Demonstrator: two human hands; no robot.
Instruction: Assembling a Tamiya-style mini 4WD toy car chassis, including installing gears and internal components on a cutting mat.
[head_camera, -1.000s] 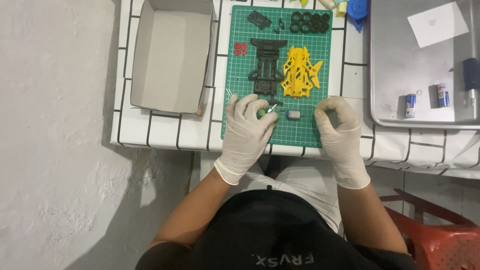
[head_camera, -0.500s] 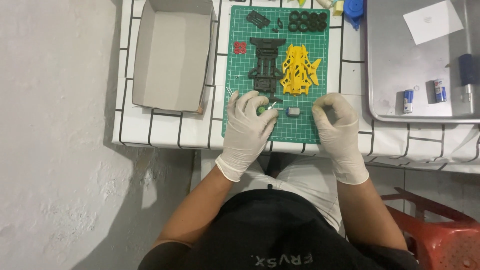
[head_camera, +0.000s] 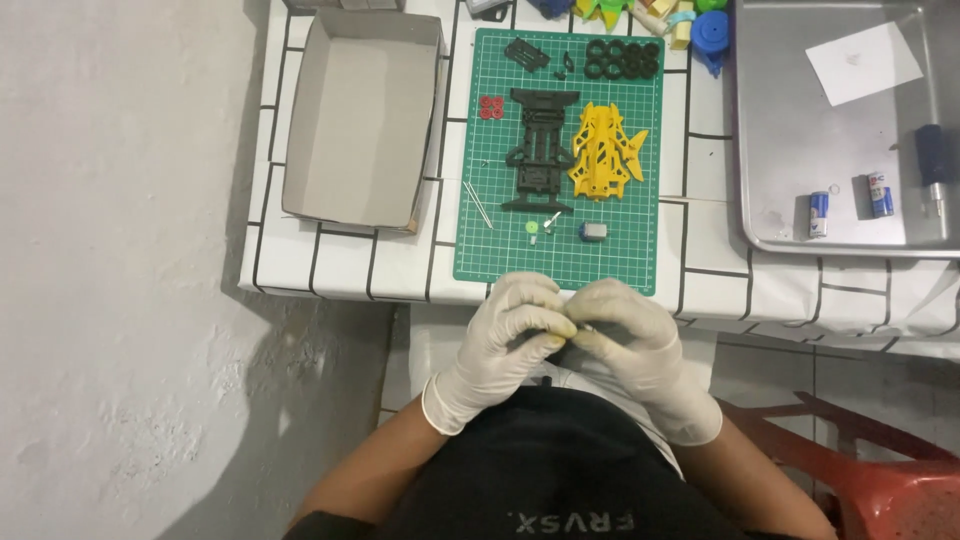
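Observation:
Both of my hands wear white gloves and sit together below the table's front edge, over my lap. My left hand (head_camera: 505, 335) and my right hand (head_camera: 628, 335) meet at pinched fingertips; whatever lies between them is hidden. Above them a green cutting mat (head_camera: 560, 262) carries toy car parts: a black chassis (head_camera: 540, 150), a yellow body shell (head_camera: 603, 150), black tyres (head_camera: 625, 58), small red wheels (head_camera: 490, 107), a grey motor (head_camera: 592, 231), a tiny green gear (head_camera: 532, 228) and two thin metal rods (head_camera: 477, 205).
An open cardboard box (head_camera: 360, 120) stands left of the mat on the white tiled table. A metal tray (head_camera: 790, 130) at the right holds two batteries (head_camera: 818, 212), a screwdriver (head_camera: 932, 165) and a white paper (head_camera: 862, 62). A red chair (head_camera: 880, 470) is at the lower right.
Both hands have left the mat's front edge and drawn back toward my body, coming together with fingertips pinched. The motor and green gear, earlier beside the hands, now lie uncovered.

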